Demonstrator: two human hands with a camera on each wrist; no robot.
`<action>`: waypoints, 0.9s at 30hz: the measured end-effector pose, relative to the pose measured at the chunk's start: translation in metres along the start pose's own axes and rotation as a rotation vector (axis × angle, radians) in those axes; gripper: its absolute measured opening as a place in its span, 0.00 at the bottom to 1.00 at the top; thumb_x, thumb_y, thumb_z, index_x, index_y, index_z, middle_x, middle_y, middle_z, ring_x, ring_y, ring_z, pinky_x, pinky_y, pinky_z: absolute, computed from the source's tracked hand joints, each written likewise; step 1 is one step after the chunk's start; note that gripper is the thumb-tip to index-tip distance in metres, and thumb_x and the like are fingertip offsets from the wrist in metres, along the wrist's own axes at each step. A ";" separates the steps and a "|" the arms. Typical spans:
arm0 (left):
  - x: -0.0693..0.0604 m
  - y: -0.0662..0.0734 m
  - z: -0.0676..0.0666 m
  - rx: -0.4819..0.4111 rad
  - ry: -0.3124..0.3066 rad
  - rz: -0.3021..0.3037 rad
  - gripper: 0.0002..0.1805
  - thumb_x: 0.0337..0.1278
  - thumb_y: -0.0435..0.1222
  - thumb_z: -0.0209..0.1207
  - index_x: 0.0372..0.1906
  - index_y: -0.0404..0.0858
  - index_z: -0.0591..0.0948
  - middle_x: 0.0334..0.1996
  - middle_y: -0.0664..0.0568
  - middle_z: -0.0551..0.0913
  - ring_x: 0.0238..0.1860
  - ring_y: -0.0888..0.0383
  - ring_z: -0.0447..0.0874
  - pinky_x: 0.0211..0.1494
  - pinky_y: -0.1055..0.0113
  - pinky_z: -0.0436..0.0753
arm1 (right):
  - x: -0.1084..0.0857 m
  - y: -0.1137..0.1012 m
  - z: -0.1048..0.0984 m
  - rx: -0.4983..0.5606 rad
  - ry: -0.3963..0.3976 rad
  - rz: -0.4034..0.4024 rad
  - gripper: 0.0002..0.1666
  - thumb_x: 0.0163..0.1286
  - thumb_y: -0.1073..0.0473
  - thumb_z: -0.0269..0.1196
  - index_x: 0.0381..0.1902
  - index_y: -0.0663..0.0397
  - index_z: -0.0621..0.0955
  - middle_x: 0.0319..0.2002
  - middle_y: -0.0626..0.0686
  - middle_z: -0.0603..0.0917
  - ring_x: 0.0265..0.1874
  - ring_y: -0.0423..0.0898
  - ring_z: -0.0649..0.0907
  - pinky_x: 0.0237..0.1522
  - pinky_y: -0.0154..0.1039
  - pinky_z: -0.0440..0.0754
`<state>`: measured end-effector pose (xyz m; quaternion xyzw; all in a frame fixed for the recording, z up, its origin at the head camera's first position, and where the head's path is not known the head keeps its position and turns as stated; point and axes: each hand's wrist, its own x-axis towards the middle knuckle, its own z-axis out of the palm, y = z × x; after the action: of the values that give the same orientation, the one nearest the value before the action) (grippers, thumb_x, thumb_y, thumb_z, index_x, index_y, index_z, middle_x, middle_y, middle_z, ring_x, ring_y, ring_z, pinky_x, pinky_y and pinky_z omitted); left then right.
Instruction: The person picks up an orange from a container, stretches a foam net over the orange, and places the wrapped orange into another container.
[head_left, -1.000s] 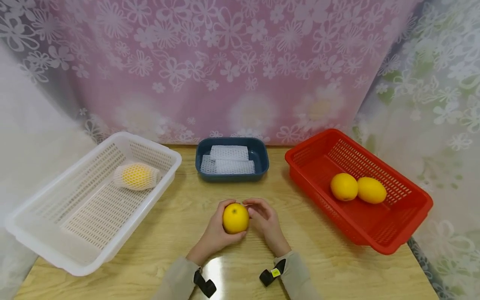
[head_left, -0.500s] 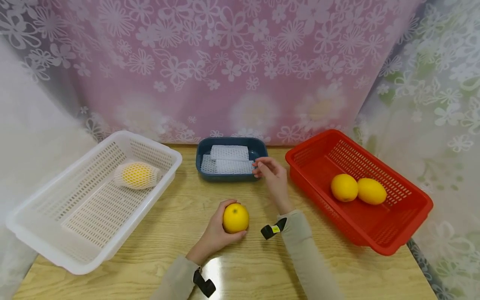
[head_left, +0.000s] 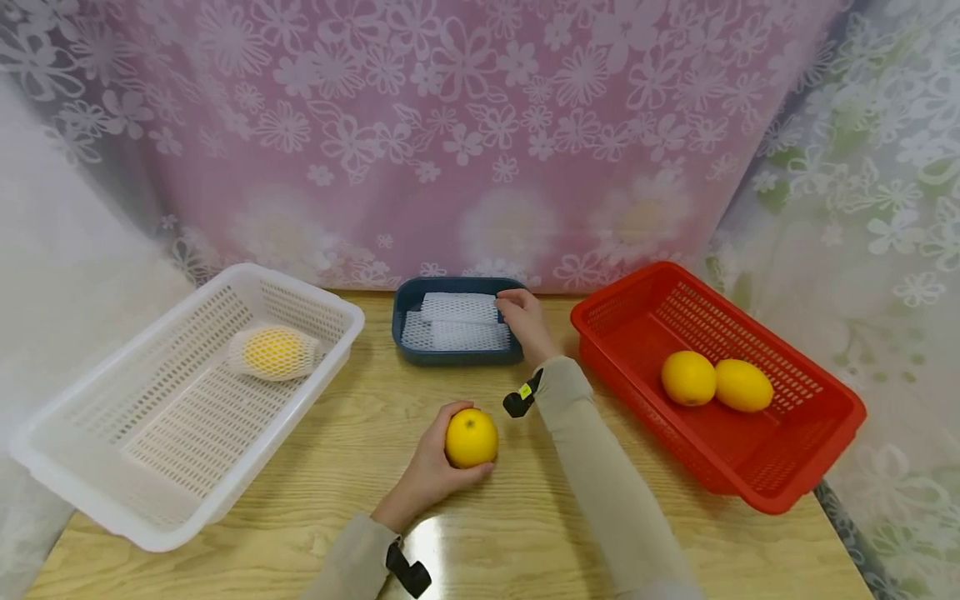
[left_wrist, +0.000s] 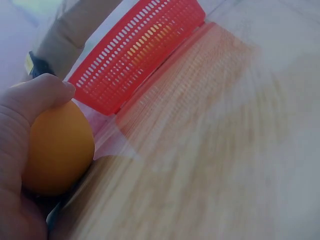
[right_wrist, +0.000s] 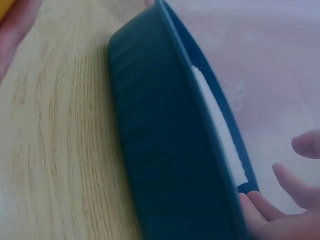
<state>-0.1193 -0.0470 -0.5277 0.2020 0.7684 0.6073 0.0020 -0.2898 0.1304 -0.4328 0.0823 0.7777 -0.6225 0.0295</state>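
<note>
Holding a round yellow fruit (head_left: 471,438) just above or against the wooden counter (head_left: 375,392), a person's left hand (head_left: 435,467) wraps thumb and fingers about its side; the palm hides part of the peel, and whether the fruit's underside meets the wood is hard to make out. The right hand (head_left: 528,327) reaches over the right end of a dark blue tray (head_left: 457,358), its fingers relaxed and apart in the right wrist view, with some fingertips partly hidden at the rim. Whether they touch the white foam nets (head_left: 471,335) lying inside cannot be told. The nets overlap, leaving their number uncertain; from the right wrist only a pale strip shows above the tray wall, and the other hand is cropped to a corner.

At left, a white basket (head_left: 180,442) holds a netted fruit (head_left: 273,352), its peel seen only through the mesh. At right, a red basket (head_left: 735,454) holds an upright-looking fruit (head_left: 688,378) beside an oblong one (head_left: 742,385); the left wrist view reduces its contents to yellow glimpses through the slots. Both sleeves (head_left: 615,483) run out of frame below, and a pink flowered curtain (head_left: 450,125) behind is cut off above.
</note>
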 end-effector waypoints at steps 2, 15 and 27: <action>0.000 -0.001 0.000 -0.002 -0.001 -0.002 0.48 0.39 0.40 0.79 0.68 0.39 0.67 0.59 0.58 0.74 0.52 0.56 0.78 0.55 0.54 0.78 | 0.005 0.002 0.003 -0.027 -0.009 0.013 0.21 0.74 0.54 0.58 0.60 0.58 0.77 0.58 0.58 0.77 0.57 0.55 0.75 0.63 0.50 0.71; 0.001 -0.003 0.000 -0.004 0.003 0.021 0.47 0.39 0.38 0.78 0.67 0.36 0.67 0.58 0.55 0.75 0.52 0.56 0.79 0.55 0.56 0.79 | 0.018 0.008 0.013 -0.252 -0.084 -0.028 0.24 0.71 0.57 0.61 0.62 0.58 0.73 0.56 0.59 0.75 0.50 0.55 0.76 0.53 0.52 0.75; 0.001 -0.005 0.000 -0.004 0.003 0.014 0.47 0.38 0.37 0.79 0.67 0.37 0.68 0.58 0.58 0.75 0.52 0.57 0.78 0.56 0.56 0.78 | 0.025 0.010 0.018 -0.363 -0.089 -0.046 0.20 0.64 0.63 0.68 0.55 0.53 0.81 0.58 0.57 0.76 0.52 0.56 0.76 0.53 0.53 0.77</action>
<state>-0.1223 -0.0478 -0.5321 0.2062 0.7658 0.6091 -0.0029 -0.3139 0.1170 -0.4501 0.0302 0.8768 -0.4756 0.0639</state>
